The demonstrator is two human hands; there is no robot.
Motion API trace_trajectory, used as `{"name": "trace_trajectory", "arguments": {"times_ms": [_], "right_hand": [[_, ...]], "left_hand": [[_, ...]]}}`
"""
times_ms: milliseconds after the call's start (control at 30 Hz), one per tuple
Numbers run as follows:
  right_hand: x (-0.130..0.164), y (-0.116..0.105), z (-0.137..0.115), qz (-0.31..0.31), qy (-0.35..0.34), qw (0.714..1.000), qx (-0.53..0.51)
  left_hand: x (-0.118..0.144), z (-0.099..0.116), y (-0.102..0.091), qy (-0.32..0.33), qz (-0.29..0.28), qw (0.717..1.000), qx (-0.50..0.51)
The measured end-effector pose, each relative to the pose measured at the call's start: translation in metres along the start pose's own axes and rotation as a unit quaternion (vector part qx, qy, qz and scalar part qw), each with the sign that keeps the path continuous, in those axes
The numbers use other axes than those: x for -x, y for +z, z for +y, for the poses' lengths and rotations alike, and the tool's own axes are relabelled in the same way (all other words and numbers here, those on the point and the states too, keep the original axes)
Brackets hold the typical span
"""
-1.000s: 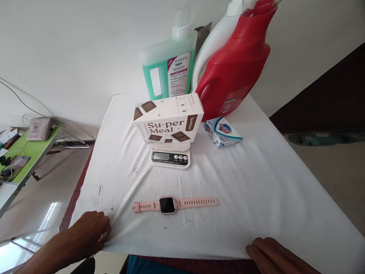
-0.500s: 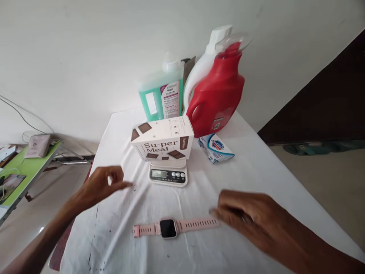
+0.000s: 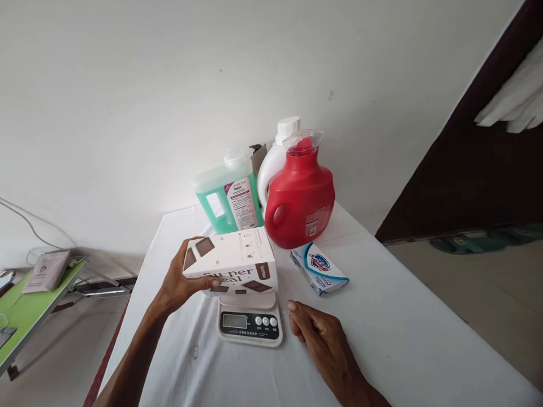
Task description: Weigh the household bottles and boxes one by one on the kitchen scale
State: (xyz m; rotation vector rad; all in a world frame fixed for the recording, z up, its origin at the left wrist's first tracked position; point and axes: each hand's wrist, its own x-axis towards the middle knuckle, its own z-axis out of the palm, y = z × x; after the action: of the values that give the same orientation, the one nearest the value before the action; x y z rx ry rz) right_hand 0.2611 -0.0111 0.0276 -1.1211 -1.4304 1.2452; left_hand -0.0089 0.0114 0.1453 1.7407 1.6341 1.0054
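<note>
My left hand (image 3: 180, 277) grips the left end of a white "Su-per Meal" box (image 3: 231, 257), thumb across the front and fingers behind. The box is on or just above the platform of a white kitchen scale (image 3: 250, 328); I cannot tell whether it bears weight there. The scale's small screen looks grey, with no digits I can read. Just right of the scale, my right hand (image 3: 320, 342) is closed, its fingers curled under and its thumb pointing at the buttons. It appears to hold nothing. A blue and white soap box (image 3: 319, 267) lies beyond it.
Behind the box stand a green liquid bottle (image 3: 229, 195), a red detergent jug (image 3: 303, 200) and a white jug (image 3: 278, 155), near the wall. A white cloth covers the table (image 3: 382, 316). A lower green table (image 3: 38, 305) stands at left, with slippers (image 3: 469, 243) on the floor at right.
My left hand has moved up and taken hold of the box. The right hand has come left, beside the scale. With the view tilted upward, the pink smartwatch is out of frame.
</note>
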Motion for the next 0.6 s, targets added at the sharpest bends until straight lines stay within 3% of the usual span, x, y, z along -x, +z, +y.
{"name": "trace_trajectory", "arguments": {"times_ms": [67, 133, 267, 333, 433, 600], "right_hand": [[-0.003, -0.001, -0.002, -0.007, -0.008, 1.000, -0.003], [-0.004, -0.001, -0.002, -0.016, -0.014, 1.000, -0.006], [-0.003, -0.001, -0.002, -0.030, -0.022, 0.999, -0.011], [-0.003, -0.001, -0.003, -0.031, -0.025, 0.999, -0.010], [-0.004, -0.001, -0.004, -0.025, -0.026, 0.999, -0.001], [-0.003, -0.001, -0.005, 0.004, -0.037, 0.999, -0.005]], "left_hand": [[-0.003, -0.003, -0.002, -0.023, 0.013, 0.998, 0.065], [-0.005, -0.006, -0.010, -0.037, 0.065, 0.992, 0.101], [-0.013, -0.002, -0.036, 0.008, 0.208, 0.969, 0.135], [-0.019, 0.006, -0.046, 0.035, 0.248, 0.959, 0.133], [-0.032, 0.015, -0.046, 0.064, 0.252, 0.959, 0.114], [-0.041, 0.020, -0.022, 0.073, 0.197, 0.971, 0.113]]}}
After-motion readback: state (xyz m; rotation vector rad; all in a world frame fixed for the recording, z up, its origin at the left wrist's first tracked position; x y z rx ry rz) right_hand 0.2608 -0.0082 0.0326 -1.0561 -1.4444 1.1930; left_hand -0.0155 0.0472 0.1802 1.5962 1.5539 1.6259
